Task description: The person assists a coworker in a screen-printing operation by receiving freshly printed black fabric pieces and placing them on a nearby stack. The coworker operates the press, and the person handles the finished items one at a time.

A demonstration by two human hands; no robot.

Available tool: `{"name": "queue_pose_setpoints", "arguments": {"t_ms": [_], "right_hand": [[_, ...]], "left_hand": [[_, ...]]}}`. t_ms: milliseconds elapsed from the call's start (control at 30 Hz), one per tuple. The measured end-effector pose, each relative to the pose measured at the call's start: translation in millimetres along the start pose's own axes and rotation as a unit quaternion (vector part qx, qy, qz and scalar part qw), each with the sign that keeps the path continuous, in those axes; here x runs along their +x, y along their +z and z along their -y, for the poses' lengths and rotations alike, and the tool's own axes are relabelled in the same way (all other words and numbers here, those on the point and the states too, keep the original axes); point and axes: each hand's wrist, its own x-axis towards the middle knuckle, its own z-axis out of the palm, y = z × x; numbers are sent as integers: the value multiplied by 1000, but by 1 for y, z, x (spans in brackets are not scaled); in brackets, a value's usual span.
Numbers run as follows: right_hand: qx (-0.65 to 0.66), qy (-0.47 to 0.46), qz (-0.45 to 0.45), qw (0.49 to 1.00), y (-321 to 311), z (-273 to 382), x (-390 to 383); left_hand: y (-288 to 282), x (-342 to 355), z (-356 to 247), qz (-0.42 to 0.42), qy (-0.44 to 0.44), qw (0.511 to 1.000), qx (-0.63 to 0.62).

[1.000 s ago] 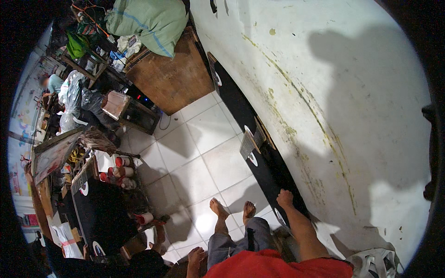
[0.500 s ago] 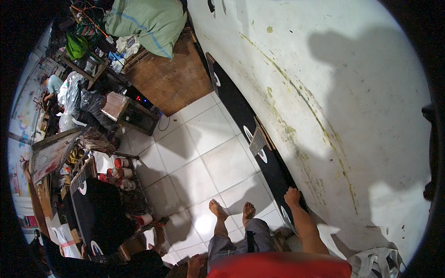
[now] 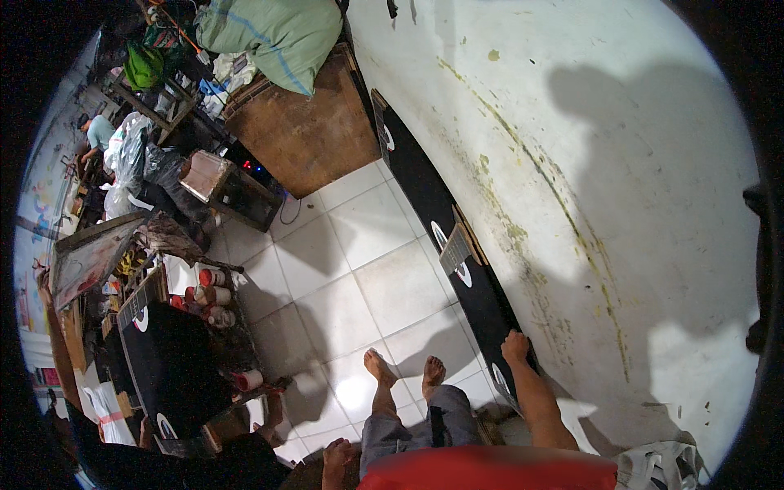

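My right hand (image 3: 514, 347), its fingers curled, is at the edge of a long black panel (image 3: 486, 309) that leans against the white wall. White round prints mark this panel. A second black panel (image 3: 412, 171) of the same kind stands farther along the wall, its near end meeting the first. Low by my left side is my left hand (image 3: 337, 454), in shadow beside my grey shorts (image 3: 392, 437); its fingers are too dark to read, and I see nothing held in it.
At left, a person in black is beside another black panel (image 3: 175, 367) on a bench, with a hinged frame (image 3: 90, 261) raised above it. Red-and-white jars (image 3: 214, 296) stand beside that. Ahead are a brown board (image 3: 306, 131), a green sack (image 3: 273, 37) and a wooden stand (image 3: 229, 188).
My left hand has risen slightly and shifted left. My right hand stays at the panel's edge. The view has turned a little, and the raised frame at left has shifted slightly.
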Motion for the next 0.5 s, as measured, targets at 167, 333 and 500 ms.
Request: {"name": "queue_pose_setpoints", "arguments": {"t_ms": [167, 333, 500], "right_hand": [[3, -5, -32, 999, -16, -2, -6], [-8, 16, -48, 999, -46, 8, -27], [1, 17, -62, 998, -45, 13, -33]], "left_hand": [[8, 12, 19, -31, -194, 959, -202], [12, 12, 39, -1, -197, 938, -287], [5, -13, 22, 55, 119, 985, 113]]}}
